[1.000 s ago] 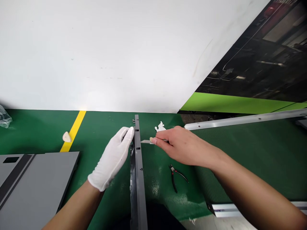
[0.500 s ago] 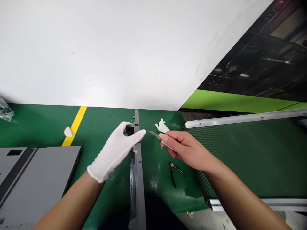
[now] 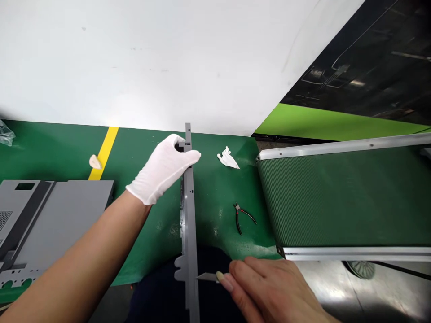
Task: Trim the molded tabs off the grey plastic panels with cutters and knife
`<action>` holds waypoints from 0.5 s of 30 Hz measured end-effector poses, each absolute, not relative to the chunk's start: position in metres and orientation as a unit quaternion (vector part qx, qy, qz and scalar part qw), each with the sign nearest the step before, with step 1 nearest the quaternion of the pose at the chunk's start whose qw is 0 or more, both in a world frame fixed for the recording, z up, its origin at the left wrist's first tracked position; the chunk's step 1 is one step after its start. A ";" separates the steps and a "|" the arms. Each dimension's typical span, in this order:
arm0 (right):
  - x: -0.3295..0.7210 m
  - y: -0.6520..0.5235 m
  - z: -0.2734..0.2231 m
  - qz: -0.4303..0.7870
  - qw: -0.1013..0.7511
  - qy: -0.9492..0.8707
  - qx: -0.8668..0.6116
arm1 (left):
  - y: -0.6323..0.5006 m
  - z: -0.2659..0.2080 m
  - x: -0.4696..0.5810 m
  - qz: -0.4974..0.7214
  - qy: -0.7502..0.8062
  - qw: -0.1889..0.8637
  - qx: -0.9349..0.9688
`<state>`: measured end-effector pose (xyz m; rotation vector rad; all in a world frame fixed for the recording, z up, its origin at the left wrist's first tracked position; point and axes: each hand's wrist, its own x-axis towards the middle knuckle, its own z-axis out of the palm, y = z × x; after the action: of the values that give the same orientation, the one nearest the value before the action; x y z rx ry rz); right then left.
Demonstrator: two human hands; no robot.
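Note:
A long grey plastic panel (image 3: 190, 215) stands on its narrow edge, running from near the white wall toward my body. My left hand (image 3: 161, 166), in a white glove, grips its far part with the thumb across the top edge. Bare, my right hand (image 3: 266, 287) pinches a craft knife (image 3: 207, 277). The blade points left, its tip at or very close to the panel's near right edge; I cannot tell if they touch. Most of the knife's handle is hidden by the fingers.
Right of the panel lie a crumpled white glove (image 3: 229, 159) and side cutters (image 3: 240, 215) with parted handles. A ribbed green conveyor belt (image 3: 310, 202) is at the right. Another grey panel (image 3: 74, 202) and a small pale piece (image 3: 95, 161) lie left on the green table (image 3: 141, 148).
My right hand has moved with the knife from beside the left thumb down to the panel's near part. The left hand keeps its hold; the view has shifted downward.

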<state>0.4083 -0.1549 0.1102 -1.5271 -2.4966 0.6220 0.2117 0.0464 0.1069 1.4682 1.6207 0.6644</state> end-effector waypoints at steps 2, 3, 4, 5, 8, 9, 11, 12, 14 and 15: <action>0.410 -0.161 0.108 0.166 0.086 -0.835 -0.517 | 0.043 0.106 0.218 0.256 0.644 0.429 0.579; 0.410 -0.163 0.108 0.152 0.087 -0.836 -0.521 | 0.042 0.106 0.221 0.255 0.644 0.433 0.577; 0.411 -0.164 0.109 0.137 0.088 -0.836 -0.523 | 0.041 0.104 0.223 0.257 0.643 0.432 0.578; 0.412 -0.166 0.110 0.122 0.087 -0.838 -0.525 | 0.041 0.103 0.225 0.260 0.641 0.429 0.581; 0.414 -0.169 0.113 0.074 0.074 -0.846 -0.522 | 0.042 0.100 0.226 0.268 0.628 0.419 0.599; 0.415 -0.170 0.113 0.058 0.068 -0.849 -0.521 | 0.043 0.099 0.226 0.269 0.623 0.418 0.604; 0.416 -0.171 0.113 0.034 0.059 -0.853 -0.517 | 0.043 0.099 0.225 0.270 0.619 0.420 0.607; 0.416 -0.171 0.113 0.024 0.058 -0.855 -0.515 | 0.043 0.099 0.225 0.272 0.618 0.421 0.606; 0.415 -0.171 0.112 0.013 0.059 -0.858 -0.510 | 0.043 0.099 0.224 0.274 0.618 0.429 0.599; 0.415 -0.171 0.112 0.008 0.059 -0.860 -0.508 | 0.043 0.100 0.223 0.275 0.618 0.432 0.596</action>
<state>0.4149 -0.1706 0.1118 -1.5371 -2.6035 0.0251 0.2232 0.0428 0.0995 1.4855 1.5409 0.6847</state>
